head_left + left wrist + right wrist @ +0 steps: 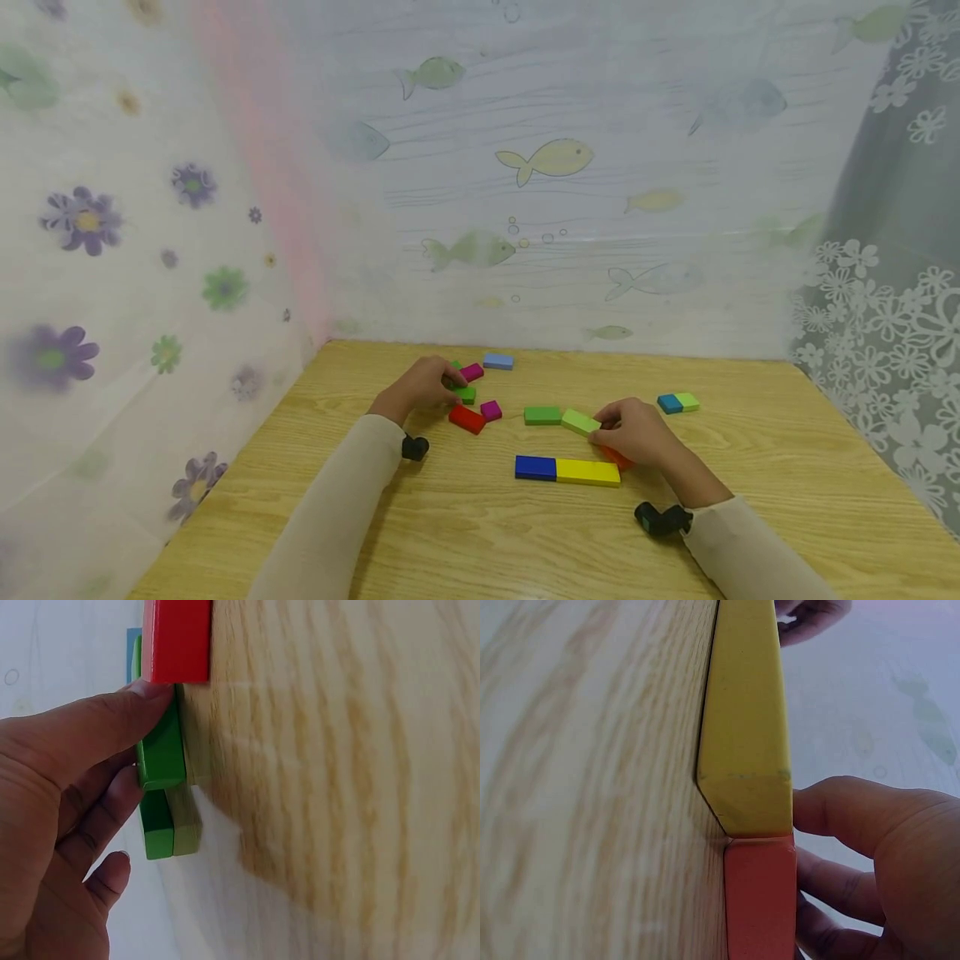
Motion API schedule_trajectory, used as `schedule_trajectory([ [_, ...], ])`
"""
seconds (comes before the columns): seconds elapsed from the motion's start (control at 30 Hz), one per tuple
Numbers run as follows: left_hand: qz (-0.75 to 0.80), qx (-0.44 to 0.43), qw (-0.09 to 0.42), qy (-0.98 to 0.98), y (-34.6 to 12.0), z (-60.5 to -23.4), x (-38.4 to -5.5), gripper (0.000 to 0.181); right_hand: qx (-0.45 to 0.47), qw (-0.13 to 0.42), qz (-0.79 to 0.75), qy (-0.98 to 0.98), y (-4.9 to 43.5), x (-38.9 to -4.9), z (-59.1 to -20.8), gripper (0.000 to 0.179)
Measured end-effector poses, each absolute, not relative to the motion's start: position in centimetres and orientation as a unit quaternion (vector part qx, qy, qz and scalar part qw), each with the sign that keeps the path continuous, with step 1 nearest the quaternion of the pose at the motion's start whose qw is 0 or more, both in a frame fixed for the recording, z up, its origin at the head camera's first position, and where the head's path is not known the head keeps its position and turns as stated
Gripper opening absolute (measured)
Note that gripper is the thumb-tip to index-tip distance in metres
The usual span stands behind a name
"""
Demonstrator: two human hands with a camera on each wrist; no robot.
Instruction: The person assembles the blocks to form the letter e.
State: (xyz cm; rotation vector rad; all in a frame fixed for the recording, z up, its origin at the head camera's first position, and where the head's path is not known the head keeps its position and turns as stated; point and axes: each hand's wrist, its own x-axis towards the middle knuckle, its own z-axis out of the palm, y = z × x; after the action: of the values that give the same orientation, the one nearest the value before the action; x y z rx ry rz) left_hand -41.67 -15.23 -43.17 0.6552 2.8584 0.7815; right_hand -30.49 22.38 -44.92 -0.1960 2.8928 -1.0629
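Note:
My left hand (pixel 423 387) holds a green block (pixel 161 754) between thumb and fingers, the thumb on its near side in the left wrist view. A magenta block (pixel 471 372) lies just beyond it, and a red block (pixel 467 419) is nearer to me. At the right, my right hand (pixel 633 429) pinches the right end of a light green block (pixel 580 422). To its left lies a green block (pixel 542 416). An orange-red block (pixel 617 457) is partly hidden beneath the right hand. In the right wrist view, the yellow block (pixel 746 712) hides the pinched block.
A dark blue block (pixel 536 468) sits end to end with the yellow one in front. A small magenta block (pixel 491 411) lies mid-table, a light blue block (pixel 498 362) at the back. Blue (pixel 670 404) and lime (pixel 687 402) blocks touch at the right. Another green block (pixel 157 825) stands near the left hand.

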Motion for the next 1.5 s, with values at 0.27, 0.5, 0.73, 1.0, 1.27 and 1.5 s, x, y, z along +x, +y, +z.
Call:
schedule_trajectory([
  [0.27,0.263,0.212,0.041,0.94,-15.2,-42.7,-41.6,0.03,-0.069,0.026,-0.339,0.938,22.4,-30.5,-44.9,0.034],
  [0.5,0.272,0.244,0.009,0.931,-13.9,-42.0,-41.4,0.027,-0.07,0.026,-0.337,0.939,22.4,-30.3,-44.6,0.036],
  [0.73,0.275,0.253,-0.002,0.928,-12.1,-41.7,-39.9,0.03,-0.073,0.026,-0.335,0.939,22.4,-30.1,-44.5,0.038],
  [1.0,0.265,0.237,-0.018,0.935,-10.7,-41.7,-38.2,0.03,-0.073,0.029,-0.339,0.937,22.4,-30.2,-44.5,0.036],
  [1.27,0.268,0.234,-0.043,0.934,-9.7,-41.9,-36.3,0.029,-0.074,0.025,-0.335,0.939,22.4,-30.2,-44.7,0.037],
  [1.5,0.265,0.22,-0.036,0.938,-8.9,-42.1,-34.8,0.031,-0.076,0.025,-0.338,0.938,22.3,-30.0,-44.5,0.038],
])
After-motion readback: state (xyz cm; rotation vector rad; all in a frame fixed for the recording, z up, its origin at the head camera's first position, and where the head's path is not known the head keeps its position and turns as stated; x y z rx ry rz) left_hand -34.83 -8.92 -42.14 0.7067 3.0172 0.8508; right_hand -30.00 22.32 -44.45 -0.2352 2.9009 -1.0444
